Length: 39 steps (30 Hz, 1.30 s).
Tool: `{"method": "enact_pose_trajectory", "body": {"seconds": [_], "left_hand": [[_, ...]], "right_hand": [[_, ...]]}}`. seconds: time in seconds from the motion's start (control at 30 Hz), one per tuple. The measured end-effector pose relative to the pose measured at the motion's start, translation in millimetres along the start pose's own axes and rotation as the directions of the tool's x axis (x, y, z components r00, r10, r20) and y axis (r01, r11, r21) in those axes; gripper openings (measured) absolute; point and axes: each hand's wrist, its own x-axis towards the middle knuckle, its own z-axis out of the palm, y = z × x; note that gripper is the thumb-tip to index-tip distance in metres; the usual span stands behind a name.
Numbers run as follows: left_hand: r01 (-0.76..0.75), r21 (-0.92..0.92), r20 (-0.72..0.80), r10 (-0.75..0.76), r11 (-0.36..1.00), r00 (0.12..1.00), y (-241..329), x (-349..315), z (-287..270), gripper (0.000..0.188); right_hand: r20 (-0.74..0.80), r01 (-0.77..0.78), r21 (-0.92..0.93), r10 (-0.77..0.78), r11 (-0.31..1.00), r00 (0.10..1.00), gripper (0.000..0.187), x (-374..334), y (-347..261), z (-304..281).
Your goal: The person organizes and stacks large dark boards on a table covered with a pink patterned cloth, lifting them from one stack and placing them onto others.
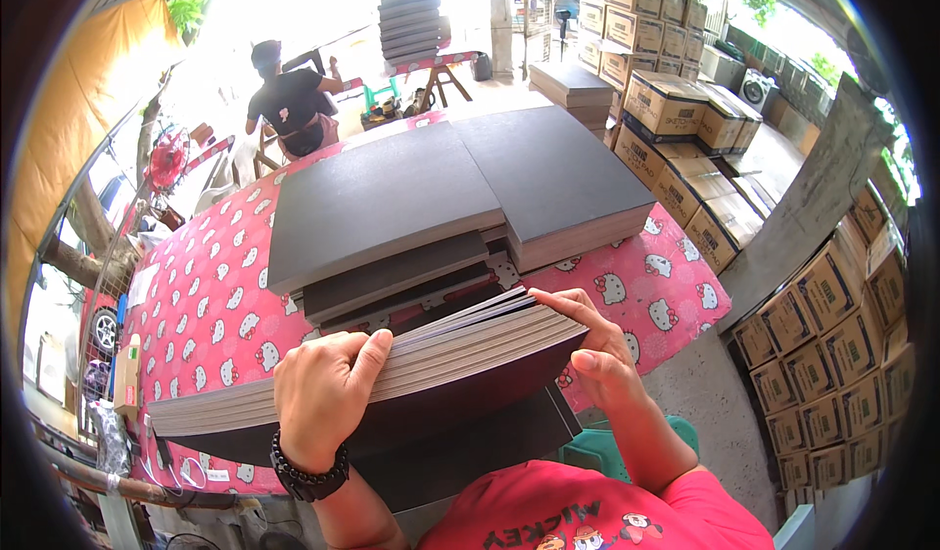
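Note:
A thick stack of black-covered boards (490,346) with pale layered edges stands tilted in front of me, its edge facing up. My left hand (328,382) is closed over the middle of that edge, thumb laid across it; a dark beaded bracelet circles the wrist. At the stack's right end, my right hand (599,346) holds the corner, the index finger along the top and the thumb below. A few layers gap slightly near that fingertip. Just beyond lie large black-topped stacks (392,193) on the table.
A pink patterned cloth covers the table (201,330). Cartons (832,354) are piled on the right, with more boxes behind. A person (294,100) sits past the far edge, near a red fan (168,159). A green stool (607,447) stands close on my right.

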Motion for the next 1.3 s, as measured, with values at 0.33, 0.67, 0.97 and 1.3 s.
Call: {"method": "enact_pose_trajectory", "body": {"seconds": [0.33, 0.67, 0.97, 1.3], "left_hand": [[-0.035, 0.05, 0.026, 0.033, 0.998, 0.999, -5, -4, -1, 0.05], [-0.537, 0.276, 0.071, 0.54, 0.797, 0.839, -2, -13, -4, 0.093], [-0.546, 0.298, 0.114, 0.539, 0.783, 0.835, 1, -29, -5, 0.08], [-0.427, 0.183, 0.041, 0.427, 0.886, 0.903, 3, -38, -8, 0.054]], "right_hand": [[0.164, -0.236, 0.259, 0.199, 0.937, 0.966, 0.055, 16, -3, -10], [0.197, -0.357, 0.024, 0.346, 0.934, 0.917, 0.039, 75, 58, -58], [0.097, 0.1, 0.216, -0.123, 0.971, 0.988, 0.024, 86, 109, -20], [-0.206, 0.275, -0.15, -0.302, 0.95, 0.931, 0.026, 105, 77, -28]]}}
